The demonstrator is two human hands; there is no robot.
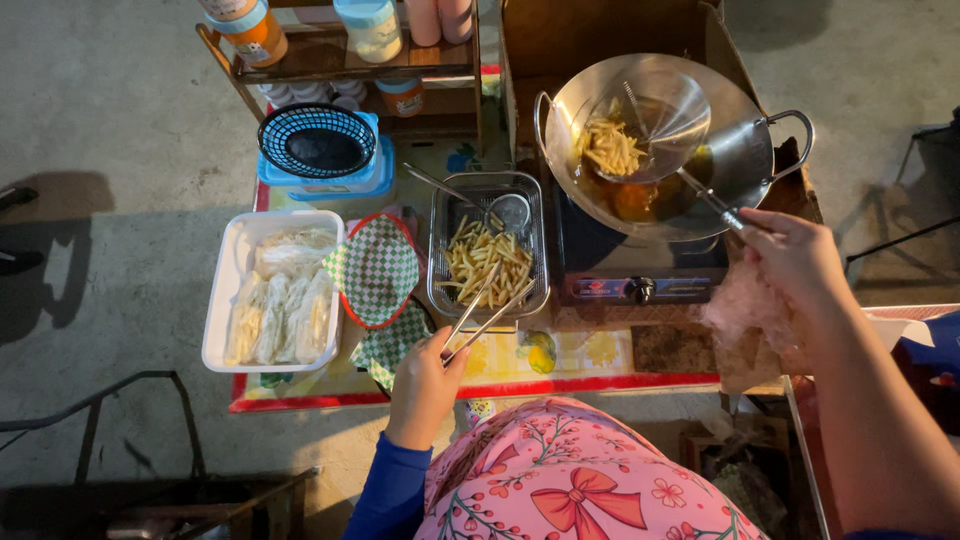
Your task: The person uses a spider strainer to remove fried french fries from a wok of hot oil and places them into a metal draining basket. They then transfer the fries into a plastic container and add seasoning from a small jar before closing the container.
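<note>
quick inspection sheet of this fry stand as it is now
surface: small table with a flowered cloth, red edge
job's things: wok of oil on a stove; strainer with fries over it; wire basket of fries
clutter: white tub of wrapped bags, checked mitts, blue basket, jars on a shelf
hands: left hand holds tongs; right hand holds the strainer handle
cables: nothing seen
surroundings: bare concrete floor

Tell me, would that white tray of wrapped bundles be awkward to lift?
Probably hefty: the white tray looks packed full. Its thin plastic walls may flex, so one-sided lifting could sag. The pale bundles seem soft and might slump if tilted.
</note>
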